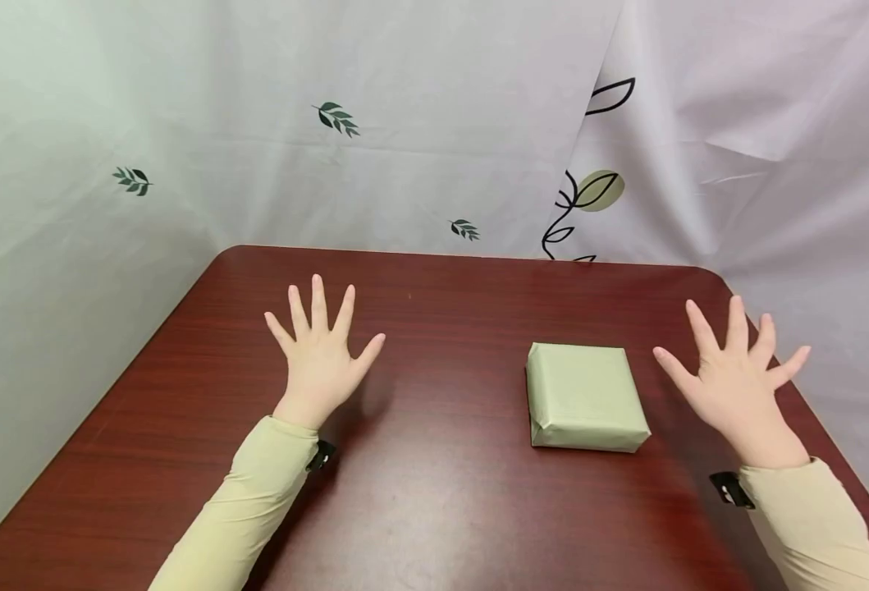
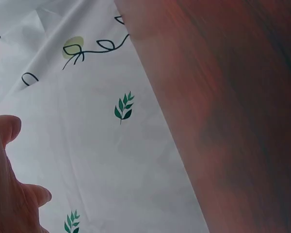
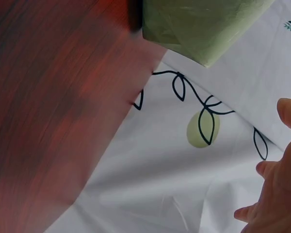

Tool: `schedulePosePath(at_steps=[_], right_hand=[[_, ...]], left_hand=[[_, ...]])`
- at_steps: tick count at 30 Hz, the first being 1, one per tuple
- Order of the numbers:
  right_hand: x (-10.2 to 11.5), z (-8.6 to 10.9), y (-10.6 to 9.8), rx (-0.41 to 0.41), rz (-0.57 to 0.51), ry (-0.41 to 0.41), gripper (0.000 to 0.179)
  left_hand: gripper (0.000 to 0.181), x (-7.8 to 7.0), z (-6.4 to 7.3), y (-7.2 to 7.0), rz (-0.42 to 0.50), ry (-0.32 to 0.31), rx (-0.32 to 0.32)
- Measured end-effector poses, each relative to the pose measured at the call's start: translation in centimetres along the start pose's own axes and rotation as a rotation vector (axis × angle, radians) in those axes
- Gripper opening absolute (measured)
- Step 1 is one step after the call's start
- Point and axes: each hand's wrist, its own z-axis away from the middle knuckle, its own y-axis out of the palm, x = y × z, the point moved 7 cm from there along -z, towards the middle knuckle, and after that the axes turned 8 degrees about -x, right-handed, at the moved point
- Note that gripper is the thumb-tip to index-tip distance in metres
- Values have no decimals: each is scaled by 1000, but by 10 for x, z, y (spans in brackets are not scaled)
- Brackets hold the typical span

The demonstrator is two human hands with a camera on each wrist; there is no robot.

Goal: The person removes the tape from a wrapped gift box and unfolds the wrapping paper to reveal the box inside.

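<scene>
A box-shaped package wrapped in pale green paper lies on the dark red wooden table, right of the middle. To its right, apart from it, my right hand is held out with the fingers spread and nothing in it. My left hand is well to the left of the package, also with spread fingers and holding nothing. In the right wrist view, part of the package shows at the top and the right hand at the lower right. Only part of the left hand appears in the left wrist view.
White cloth printed with leaves hangs behind the table and along its sides. The table's far edge has rounded corners. Each wrist wears a small black device, on the left sleeve and the right sleeve.
</scene>
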Motion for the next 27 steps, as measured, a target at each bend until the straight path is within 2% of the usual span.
schedulePosePath(at_steps=[5,10,18,25,27], right_hand=[[5,0,-4,-32,-24,-29,77],[12,1,-5,-69,-52,-77,75],[23,5,1,-96,-74,-145,72],[36,11,4,-115,-98,-223,68],[39,13,6,-112,-105,-241,68]], left_hand=[[76,-12,2,2,20,33,-10],[75,-34,3,7,51,76,13],[76,-78,8,20,78,169,51],[76,-124,14,25,76,304,35],[76,-138,16,27,75,337,53]])
